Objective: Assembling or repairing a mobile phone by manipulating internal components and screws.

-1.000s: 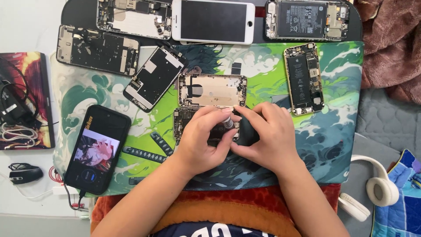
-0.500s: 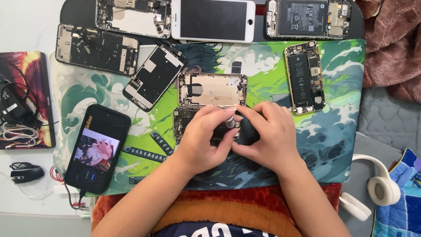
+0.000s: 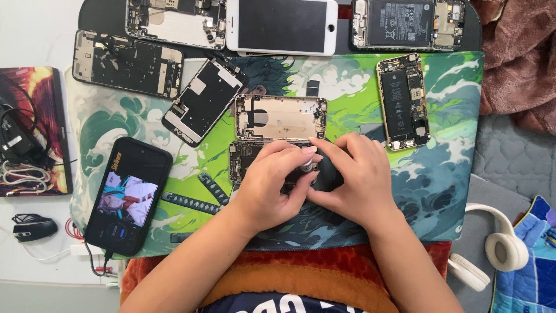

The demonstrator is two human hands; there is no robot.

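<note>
Here, in the head view, both hands meet at the middle of the green patterned mat (image 3: pixel 405 98), directly before the body; the left hand (image 3: pixel 272 185) curls over an opened phone chassis (image 3: pixel 246 159), of which only the left end shows, and its fingers pinch a small silvery part (image 3: pixel 306 167); the right hand (image 3: pixel 353 179) closes around a dark rounded object (image 3: pixel 327 177), its fingertips touching the same spot; what that object is cannot be told. The chassis lies with its long axis left to right, under both hands, the left hand covering more of it; just beyond it, touching or nearly so, a gold rear housing (image 3: pixel 281 117) lies parallel; a lit phone (image 3: pixel 128 194) rests well apart to the left; white headphones (image 3: pixel 498 243) lie off the mat to the right.
</note>
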